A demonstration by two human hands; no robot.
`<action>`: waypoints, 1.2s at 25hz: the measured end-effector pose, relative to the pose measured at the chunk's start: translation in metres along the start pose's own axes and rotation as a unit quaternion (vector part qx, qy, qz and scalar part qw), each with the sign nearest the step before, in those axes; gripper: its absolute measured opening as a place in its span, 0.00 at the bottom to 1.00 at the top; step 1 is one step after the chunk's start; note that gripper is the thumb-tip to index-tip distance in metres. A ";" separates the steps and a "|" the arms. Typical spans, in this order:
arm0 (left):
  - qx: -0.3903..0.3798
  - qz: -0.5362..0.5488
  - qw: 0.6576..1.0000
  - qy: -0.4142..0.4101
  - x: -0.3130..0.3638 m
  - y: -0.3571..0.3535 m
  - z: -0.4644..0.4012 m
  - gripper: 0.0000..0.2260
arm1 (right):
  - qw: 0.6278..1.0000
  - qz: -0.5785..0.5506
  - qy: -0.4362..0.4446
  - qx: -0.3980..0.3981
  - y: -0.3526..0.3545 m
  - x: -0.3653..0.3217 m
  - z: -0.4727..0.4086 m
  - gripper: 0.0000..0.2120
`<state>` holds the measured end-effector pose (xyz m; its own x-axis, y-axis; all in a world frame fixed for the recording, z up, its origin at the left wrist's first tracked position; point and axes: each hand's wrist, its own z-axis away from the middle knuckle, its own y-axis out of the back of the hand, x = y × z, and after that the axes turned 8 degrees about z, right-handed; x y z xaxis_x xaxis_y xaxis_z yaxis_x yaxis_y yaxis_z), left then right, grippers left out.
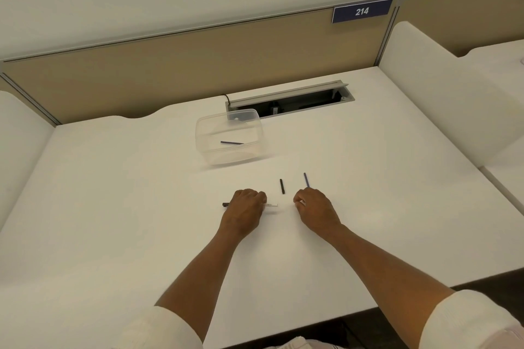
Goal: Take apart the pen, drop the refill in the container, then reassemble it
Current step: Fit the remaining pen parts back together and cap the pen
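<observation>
A plain white table (113, 193) fills the view, closed in at the back by a tan fabric partition (170, 71) under a pale wall, with white curved side dividers (431, 88). A grey cable hatch (289, 98) stands open in the table's far side. One blue sign (362, 11) on the partition reads "214".

One clear plastic rectangular container (207, 130) sits just in front of the hatch, with one thin blue refill (232, 142) lying inside it. A second thin blue refill (306, 179) lies on the table beyond the right hand (316, 210). One short black pen piece (282, 186) lies between the two hands, apart from both.

The left hand (245, 207) has its fingers curled around the white pen barrel (271, 205), whose black end (225, 204) sticks out to the left. The right hand's fingers are curled; whether they hold something small I cannot tell. White rolled sleeves (467, 320) show at both elbows.
</observation>
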<state>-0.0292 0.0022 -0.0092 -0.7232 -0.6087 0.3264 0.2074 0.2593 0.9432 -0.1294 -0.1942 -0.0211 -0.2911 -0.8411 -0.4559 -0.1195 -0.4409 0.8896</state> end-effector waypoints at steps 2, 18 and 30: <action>-0.001 0.005 1.000 0.011 0.004 0.009 -0.006 0.03 | 1.000 0.002 -0.011 0.019 0.005 0.003 -0.008 0.06; -0.006 0.056 0.993 0.101 -0.024 0.023 -0.019 0.03 | 0.984 0.078 -0.149 -0.052 0.015 0.019 -0.058 0.05; -0.007 0.055 0.993 0.103 -0.025 0.027 -0.022 0.03 | 0.973 0.154 -0.156 -0.074 0.016 0.021 -0.062 0.08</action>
<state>0.0088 0.0077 0.0091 -0.5453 -0.7185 0.4317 0.2873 0.3236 0.9015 -0.0788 -0.2381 -0.0180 -0.5682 -0.8144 -0.1176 0.1500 -0.2430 0.9583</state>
